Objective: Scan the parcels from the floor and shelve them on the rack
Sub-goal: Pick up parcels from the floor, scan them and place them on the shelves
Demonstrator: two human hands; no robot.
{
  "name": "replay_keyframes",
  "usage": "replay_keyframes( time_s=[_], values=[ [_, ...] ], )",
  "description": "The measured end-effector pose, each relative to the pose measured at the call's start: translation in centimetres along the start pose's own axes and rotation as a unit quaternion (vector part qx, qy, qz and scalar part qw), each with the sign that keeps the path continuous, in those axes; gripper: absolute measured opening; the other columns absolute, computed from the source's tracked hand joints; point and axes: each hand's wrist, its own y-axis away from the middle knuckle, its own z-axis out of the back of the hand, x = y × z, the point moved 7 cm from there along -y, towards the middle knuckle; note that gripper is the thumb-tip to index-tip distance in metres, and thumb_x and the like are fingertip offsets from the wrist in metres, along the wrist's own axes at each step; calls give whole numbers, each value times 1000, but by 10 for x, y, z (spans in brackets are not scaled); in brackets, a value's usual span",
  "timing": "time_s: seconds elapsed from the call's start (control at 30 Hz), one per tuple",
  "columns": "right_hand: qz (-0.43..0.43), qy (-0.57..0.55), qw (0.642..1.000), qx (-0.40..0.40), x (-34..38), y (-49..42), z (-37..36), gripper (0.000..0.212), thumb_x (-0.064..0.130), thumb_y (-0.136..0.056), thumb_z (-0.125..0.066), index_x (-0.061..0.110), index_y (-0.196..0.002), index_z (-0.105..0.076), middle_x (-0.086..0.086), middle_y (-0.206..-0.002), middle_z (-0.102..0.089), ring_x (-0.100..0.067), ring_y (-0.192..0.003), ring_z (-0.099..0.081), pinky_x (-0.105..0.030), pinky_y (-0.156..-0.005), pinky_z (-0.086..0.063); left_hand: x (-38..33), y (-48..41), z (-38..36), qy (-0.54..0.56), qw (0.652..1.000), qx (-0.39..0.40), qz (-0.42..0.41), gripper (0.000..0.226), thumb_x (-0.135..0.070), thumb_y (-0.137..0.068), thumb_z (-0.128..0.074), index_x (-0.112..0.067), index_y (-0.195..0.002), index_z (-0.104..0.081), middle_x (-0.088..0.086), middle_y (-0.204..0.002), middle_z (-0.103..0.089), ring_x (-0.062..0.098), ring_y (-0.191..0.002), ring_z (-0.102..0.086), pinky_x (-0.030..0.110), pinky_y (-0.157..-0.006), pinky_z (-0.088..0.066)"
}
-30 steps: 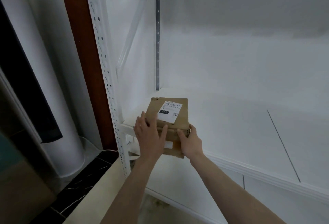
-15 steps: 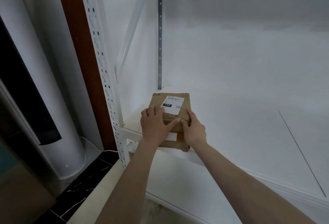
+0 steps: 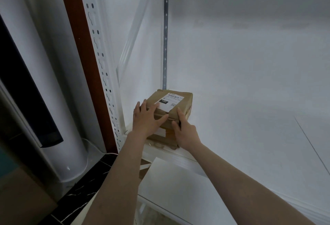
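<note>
Two bare hands on one brown cardboard parcel (image 3: 186, 104), seen from the head camera, near frame centre. Left hand (image 3: 145, 117) at the parcel's 8 o'clock, laid flat over the top edge, fingers straight and spread. Right hand (image 3: 185, 132) at its 5 o'clock, fingers straight against the near face. Hands close together, pressing rather than clamping. Parcel flat on the white shelf (image 3: 250, 126), printed label (image 3: 172, 99) facing up, near the back left corner by the grey rear upright (image 3: 165, 46) at 12 o'clock. Perforated front post (image 3: 100, 55) at 10 o'clock. Pushed deeper than a second ago, when overhanging the front lip; now almost wholly on the board. Likely meaning: parcel shelved, release next, then back to the floor for another.
</note>
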Motion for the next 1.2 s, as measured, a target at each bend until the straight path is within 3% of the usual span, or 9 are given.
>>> replay_keyframes(
  time_s=[0.17,0.33,0.47,0.57,0.73,0.83,0.93,1.03,1.2],
  values=[
    [29,51,998,5,8,-7,-12,66,24,-104,-40,41,-157,-5,-18,-113,-61,-33,-90,-63,-45,-83,-56,11,-13,2,0,1000,15,5,69,-63,-97,-44,-36,-157,-25,11,-168,-5,34,-154,4,49,-125,-6],
    [35,72,996,30,7,-22,-14,69,20,-102,-39,44,-156,-3,-21,-121,-58,-34,-94,-63,-47,-86,-56,11,-19,0,-39,999,27,14,70,-63,-99,-36,-33,-160,-17,13,-168,0,36,-154,7,51,-125,-7],
    [35,37,996,75,7,-21,-9,75,21,-102,-45,41,-156,2,-20,-142,-49,-38,-116,-56,-42,-97,-50,5,-16,-6,-75,997,31,9,68,-58,-104,-25,-28,-162,-7,13,-168,8,38,-153,16,56,-124,-2],
    [38,-9,994,99,4,-7,-3,79,24,-102,-50,35,-158,4,-15,-155,-38,-37,-132,-46,-39,-106,-39,-5,-6,-6,-100,994,-31,-11,63,-49,-107,-19,-23,-162,-7,13,-169,5,37,-153,15,56,-124,0],
    [43,-95,994,-38,-38,50,19,68,23,-100,-55,32,-157,-20,-13,-136,-57,-26,-115,-61,-35,-96,-49,-35,39,-24,16,988,-143,-53,61,-44,-107,-31,-16,-160,-23,16,-167,-10,40,-154,0,52,-123,5],
    [21,-124,986,-114,-76,92,31,57,14,-97,-56,27,-149,-37,-6,-123,-61,-15,-98,-62,-35,-88,-55,-58,75,-49,57,984,-158,-62,63,-32,-104,-46,-9,-158,-23,19,-167,-10,39,-154,-3,53,-125,-5],
    [-6,-134,973,-187,-122,138,50,42,6,-92,-55,19,-131,-54,0,-104,-65,-12,-83,-62,-39,-80,-56,-92,115,-78,96,981,-146,-85,66,-24,-100,-53,-1,-155,-25,21,-164,-18,38,-152,-13,48,-125,-15],
    [-57,-126,960,-242,-181,191,71,28,1,-85,-54,15,-105,-68,3,-90,-69,-14,-78,-64,-40,-75,-55,-138,163,-116,114,975,-126,-143,59,-14,-91,-62,4,-142,-40,24,-148,-41,40,-138,-34,47,-116,-31],
    [-186,-58,941,-275,-308,302,113,24,0,-86,-53,16,-82,-70,1,-84,-71,-19,-77,-66,-36,-74,-54,-228,262,-217,87,966,-10,-243,46,-8,-81,-69,7,-122,-55,23,-116,-59,41,-107,-54,45,-94,-45]
  ],
)
